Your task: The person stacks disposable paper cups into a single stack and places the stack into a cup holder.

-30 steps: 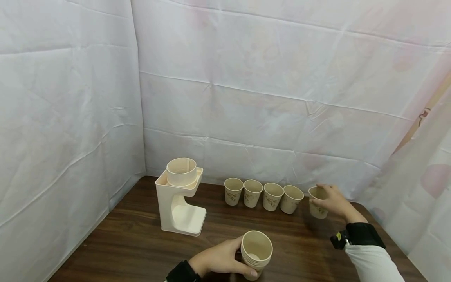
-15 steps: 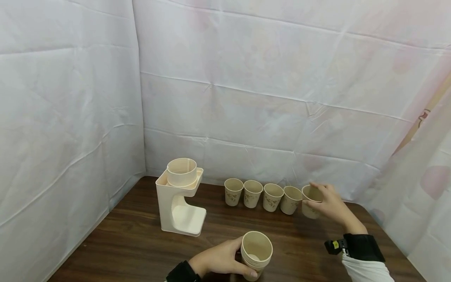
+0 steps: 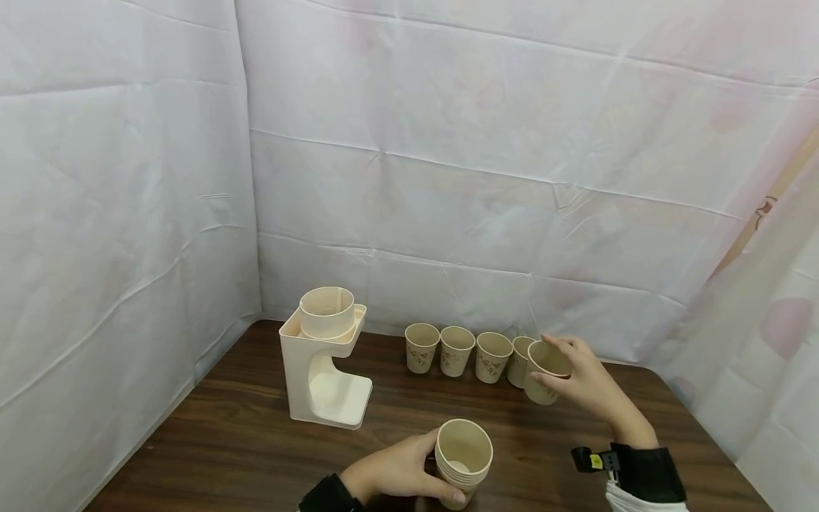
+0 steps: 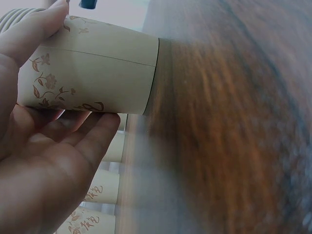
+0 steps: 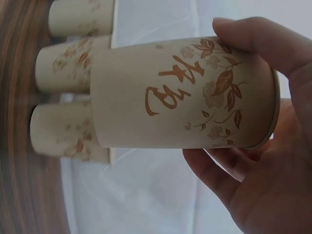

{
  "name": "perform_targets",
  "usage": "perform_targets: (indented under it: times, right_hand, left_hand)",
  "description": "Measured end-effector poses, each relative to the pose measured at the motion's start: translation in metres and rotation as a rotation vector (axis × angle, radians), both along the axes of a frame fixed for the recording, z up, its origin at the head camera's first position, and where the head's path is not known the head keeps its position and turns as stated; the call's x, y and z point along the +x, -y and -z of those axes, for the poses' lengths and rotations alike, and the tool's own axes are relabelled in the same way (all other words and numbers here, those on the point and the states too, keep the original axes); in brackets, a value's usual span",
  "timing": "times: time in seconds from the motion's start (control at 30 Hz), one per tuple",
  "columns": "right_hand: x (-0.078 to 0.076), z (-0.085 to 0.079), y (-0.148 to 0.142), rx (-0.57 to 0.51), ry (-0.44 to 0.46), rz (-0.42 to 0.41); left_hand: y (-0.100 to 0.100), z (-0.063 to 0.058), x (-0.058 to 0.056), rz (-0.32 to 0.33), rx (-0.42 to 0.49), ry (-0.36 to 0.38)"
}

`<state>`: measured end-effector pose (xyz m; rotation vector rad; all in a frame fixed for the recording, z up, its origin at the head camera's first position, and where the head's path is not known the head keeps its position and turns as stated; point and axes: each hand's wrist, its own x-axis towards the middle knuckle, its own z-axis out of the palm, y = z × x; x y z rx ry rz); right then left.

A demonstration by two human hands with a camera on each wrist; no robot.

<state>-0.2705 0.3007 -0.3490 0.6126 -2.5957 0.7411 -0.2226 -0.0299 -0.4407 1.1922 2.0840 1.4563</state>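
Observation:
At the front of the table, my left hand (image 3: 402, 468) grips a stack of nested beige paper cups (image 3: 463, 455). Brown flowers are printed on the outer cup (image 4: 97, 63) in the left wrist view. My right hand (image 3: 585, 380) holds a single paper cup (image 3: 544, 392) between thumb and fingers, in front of the right end of a cup row. That held cup (image 5: 185, 97) carries brown writing and leaves in the right wrist view. Several upright cups stand in the row, among them a leftmost cup (image 3: 421, 350) and a partly hidden rightmost cup (image 3: 517, 368).
A cream stand (image 3: 301, 377) with a round open holder (image 3: 327, 313) on top stands left of the cups. The dark wooden table (image 3: 211, 441) meets white cloth hangings (image 3: 397, 199) at the back and sides.
My right hand has carried its cup leftward from the far right, up to the row's right end, where it now partly covers the last cup. My left hand has kept its place with the stack.

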Motion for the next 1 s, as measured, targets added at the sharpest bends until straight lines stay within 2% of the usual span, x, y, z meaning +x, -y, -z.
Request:
perform_targets:
  times: [0.2, 0.4, 0.63, 0.87, 1.0]
  right_hand:
    - [0.014, -0.008, 0.018, -0.009, -0.027, -0.072]
    - [0.026, -0.018, 0.035, -0.038, -0.03, -0.169]
    - [0.043, -0.028, 0.054, 0.036, -0.116, -0.204]
    - [0.069, -0.042, 0.072, 0.038, -0.195, -0.319]
    - [0.078, -0.047, 0.082, 0.046, -0.243, -0.372]
  left_hand:
    - [0.0, -0.001, 0.0, -0.003, 0.002, -0.027]
    - [-0.001, 0.0, -0.001, 0.002, 0.006, -0.018]
    - [0.001, 0.001, -0.001, 0.022, 0.023, -0.021]
    - [0.001, 0.003, -0.002, 0.023, 0.013, -0.043]
    - [0.001, 0.004, -0.001, 0.026, 0.019, -0.055]
